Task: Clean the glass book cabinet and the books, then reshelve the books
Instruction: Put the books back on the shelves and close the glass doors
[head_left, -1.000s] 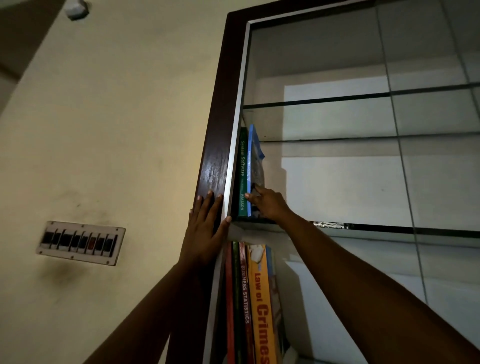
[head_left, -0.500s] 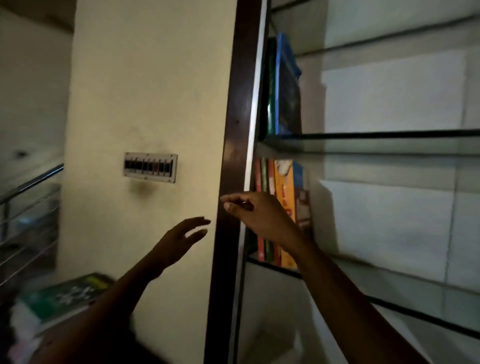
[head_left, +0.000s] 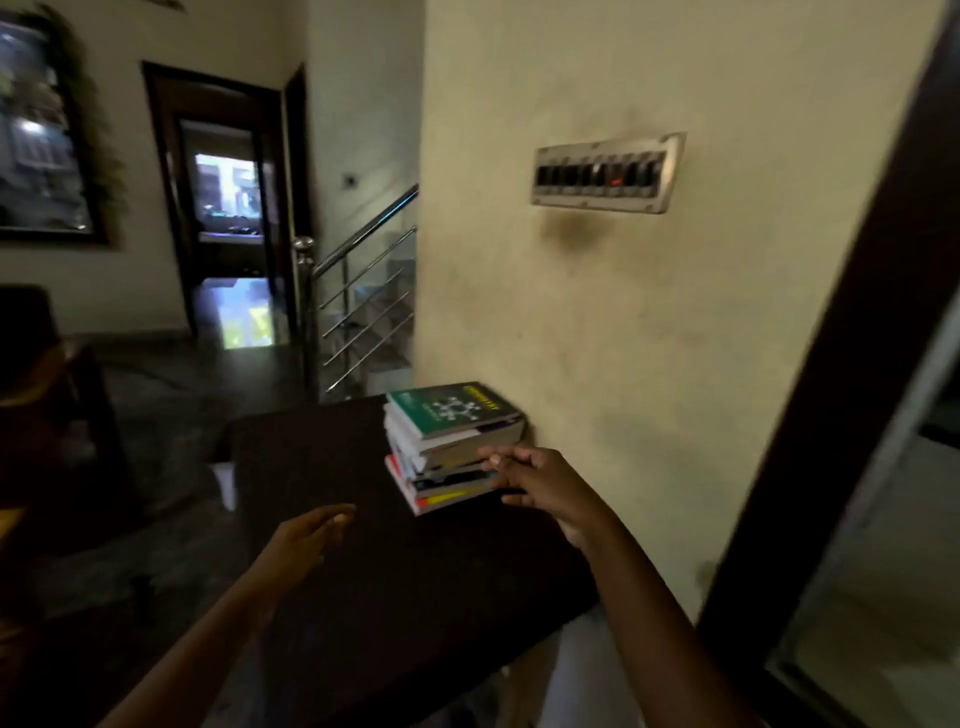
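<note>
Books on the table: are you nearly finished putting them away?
Not yet. A stack of books waits on the dark table, so reshelving is left. In hand: the right hand reaches the stack's side; the left hand hovers open. Done so far can't be told: only the cabinet's frame shows.

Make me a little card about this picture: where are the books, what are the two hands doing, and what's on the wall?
Books: one stack on the dark table, beside the wall; green book on top.
Right hand: at the stack's near side, fingers curled; grip unclear.
Left hand: open, over the table, holding nothing.
Wall: a switch panel above the books.
Cabinet: only its dark frame shows, at the right edge.
</note>
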